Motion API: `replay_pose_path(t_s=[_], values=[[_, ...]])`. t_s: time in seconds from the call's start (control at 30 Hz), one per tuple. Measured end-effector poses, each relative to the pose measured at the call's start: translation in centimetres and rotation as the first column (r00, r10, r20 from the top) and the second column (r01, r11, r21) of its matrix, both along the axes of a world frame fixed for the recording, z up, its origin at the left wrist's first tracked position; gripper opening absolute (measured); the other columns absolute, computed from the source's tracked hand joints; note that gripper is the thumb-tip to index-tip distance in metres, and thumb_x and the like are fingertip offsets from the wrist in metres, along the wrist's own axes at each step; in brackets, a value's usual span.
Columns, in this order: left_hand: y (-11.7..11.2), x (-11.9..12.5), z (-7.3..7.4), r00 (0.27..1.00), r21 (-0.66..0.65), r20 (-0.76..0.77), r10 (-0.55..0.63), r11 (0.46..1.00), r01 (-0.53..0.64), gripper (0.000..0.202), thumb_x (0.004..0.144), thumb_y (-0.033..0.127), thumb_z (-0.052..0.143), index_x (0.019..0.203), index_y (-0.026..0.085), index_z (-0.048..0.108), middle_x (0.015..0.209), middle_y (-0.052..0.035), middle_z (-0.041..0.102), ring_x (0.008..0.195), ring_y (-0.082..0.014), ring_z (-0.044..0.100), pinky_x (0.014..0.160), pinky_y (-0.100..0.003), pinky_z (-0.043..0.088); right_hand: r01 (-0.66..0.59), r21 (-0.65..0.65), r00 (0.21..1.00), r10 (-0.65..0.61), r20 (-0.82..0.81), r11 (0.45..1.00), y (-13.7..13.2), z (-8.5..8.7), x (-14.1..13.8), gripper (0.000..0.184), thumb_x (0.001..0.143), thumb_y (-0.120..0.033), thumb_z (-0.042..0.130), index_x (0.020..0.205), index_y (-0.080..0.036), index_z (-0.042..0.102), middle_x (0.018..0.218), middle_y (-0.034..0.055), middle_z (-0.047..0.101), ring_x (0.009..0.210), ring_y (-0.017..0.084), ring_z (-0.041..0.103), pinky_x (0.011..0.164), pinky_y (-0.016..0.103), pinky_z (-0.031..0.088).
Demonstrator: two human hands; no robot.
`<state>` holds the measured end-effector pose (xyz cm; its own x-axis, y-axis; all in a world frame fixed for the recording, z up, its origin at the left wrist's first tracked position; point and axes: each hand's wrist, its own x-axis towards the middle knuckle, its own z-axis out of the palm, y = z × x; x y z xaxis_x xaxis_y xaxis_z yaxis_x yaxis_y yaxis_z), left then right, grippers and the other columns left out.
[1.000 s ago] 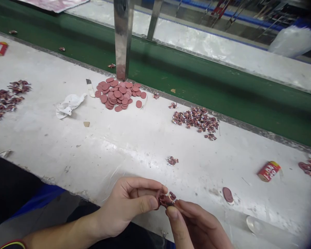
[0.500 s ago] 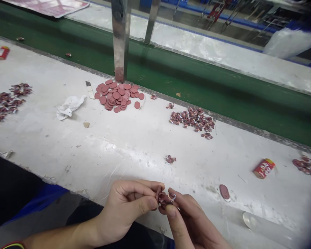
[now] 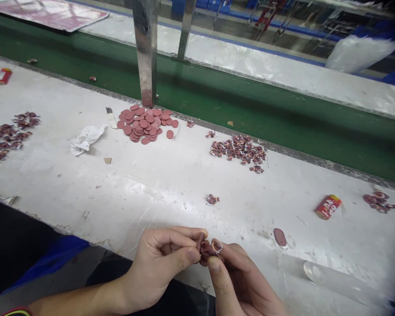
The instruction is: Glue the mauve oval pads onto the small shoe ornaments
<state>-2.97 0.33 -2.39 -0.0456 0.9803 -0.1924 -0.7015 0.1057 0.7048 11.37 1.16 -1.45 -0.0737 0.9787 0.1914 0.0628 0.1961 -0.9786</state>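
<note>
Both my hands are low in the view, over the front edge of a white-coated workbench (image 3: 125, 188). My left hand (image 3: 161, 259) pinches a crumpled dark red scrap (image 3: 207, 249) with a pale curled rim. My right hand (image 3: 240, 276) grips the other side of it, and the fingers hide part of the scrap. Beyond them lies a small cluster of similar scraps (image 3: 212, 199). A flat red oval disc (image 3: 279, 237) rests to the right of my hands. Farther back, a heap of flat red discs (image 3: 141, 125) sits beside a larger pile of crumpled scraps (image 3: 238, 149).
A crumpled white cloth (image 3: 85, 139), a small blade (image 3: 111, 117), red printed cylinders (image 3: 328, 206) and more scraps (image 3: 6, 136) lie on the bench. A clear plastic bottle (image 3: 335, 278) lies front right. Behind stand a steel post (image 3: 145, 48) and a green belt (image 3: 250, 109).
My fingers stay on the scrap, working closer together around it. The whole scene has drifted slightly left in the view as my head turned.
</note>
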Motion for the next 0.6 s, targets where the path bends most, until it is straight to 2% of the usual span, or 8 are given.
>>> replay_pose_path(t_s=[0.13, 0.23, 0.33, 0.43, 0.53, 0.6], values=[[-0.2, 0.1, 0.1, 0.999, -0.004, -0.048, 0.006, 1.000, -0.006, 0.007, 0.089, 0.021, 0.084, 0.085, 0.026, 0.087, 0.109, -0.0041, 0.085, 0.106, -0.0165, 0.080, 0.094, -0.019, 0.062, 0.031, -0.009, 0.999, -0.031, -0.025, 0.999, -0.4, 0.1, -0.4, 0.023, 0.097, -0.013, 0.072, 0.112, -0.030, 0.078, 0.093, 0.0006, 0.072, 0.084, 0.012, 0.071, 0.077, 0.018, 0.061], [-0.5, 0.2, 0.0, 0.996, -0.013, -0.088, 0.009, 1.000, -0.011, 0.006, 0.088, 0.022, 0.085, 0.083, 0.027, 0.087, 0.108, -0.0046, 0.085, 0.107, -0.0183, 0.080, 0.093, -0.019, 0.063, 0.099, -0.055, 0.992, -0.103, -0.069, 0.994, -0.9, 0.3, -0.9, 0.020, 0.099, -0.016, 0.071, 0.111, -0.030, 0.078, 0.092, 0.0003, 0.070, 0.085, 0.012, 0.068, 0.078, 0.019, 0.060], [-0.8, 0.3, -0.2, 0.993, -0.022, -0.113, 0.017, 1.000, -0.019, 0.006, 0.087, 0.022, 0.086, 0.085, 0.027, 0.087, 0.108, -0.0054, 0.085, 0.106, -0.0197, 0.080, 0.091, -0.021, 0.064, 0.062, -0.029, 0.995, -0.064, -0.080, 0.998, -1.0, 0.1, -0.6, 0.023, 0.099, -0.014, 0.070, 0.113, -0.030, 0.078, 0.091, 0.0006, 0.070, 0.083, 0.011, 0.068, 0.077, 0.018, 0.060], [-0.9, 0.5, -0.2, 0.989, -0.006, -0.149, 0.024, 1.000, -0.025, 0.006, 0.087, 0.022, 0.085, 0.085, 0.027, 0.087, 0.109, -0.0059, 0.085, 0.108, -0.0205, 0.080, 0.094, -0.022, 0.064, 0.006, -0.003, 0.997, -0.006, -0.078, 1.000, -0.9, -0.1, 0.3, 0.026, 0.098, -0.012, 0.070, 0.115, -0.030, 0.078, 0.097, 0.0022, 0.073, 0.089, 0.013, 0.073, 0.080, 0.020, 0.062], [-0.7, 0.9, 0.0, 0.984, 0.046, -0.173, 0.028, 0.999, -0.020, 0.004, 0.088, 0.025, 0.085, 0.085, 0.028, 0.087, 0.108, -0.0046, 0.085, 0.105, -0.0189, 0.080, 0.095, -0.022, 0.063, 0.015, -0.030, 0.993, -0.018, -0.116, 0.999, -1.0, 0.4, 0.7, 0.025, 0.099, -0.015, 0.070, 0.115, -0.031, 0.079, 0.102, 0.0034, 0.075, 0.095, 0.015, 0.075, 0.084, 0.021, 0.063], [-0.6, 1.3, 0.0, 0.983, 0.097, -0.181, -0.003, 0.995, 0.021, 0.004, 0.088, 0.030, 0.085, 0.091, 0.029, 0.087, 0.115, -0.0054, 0.083, 0.108, -0.0212, 0.080, 0.094, -0.024, 0.064, 0.037, -0.047, 0.986, -0.044, -0.161, 0.998, -1.3, 0.9, 1.1, 0.024, 0.100, -0.015, 0.070, 0.115, -0.032, 0.079, 0.102, 0.0033, 0.075, 0.094, 0.014, 0.075, 0.086, 0.021, 0.063]])
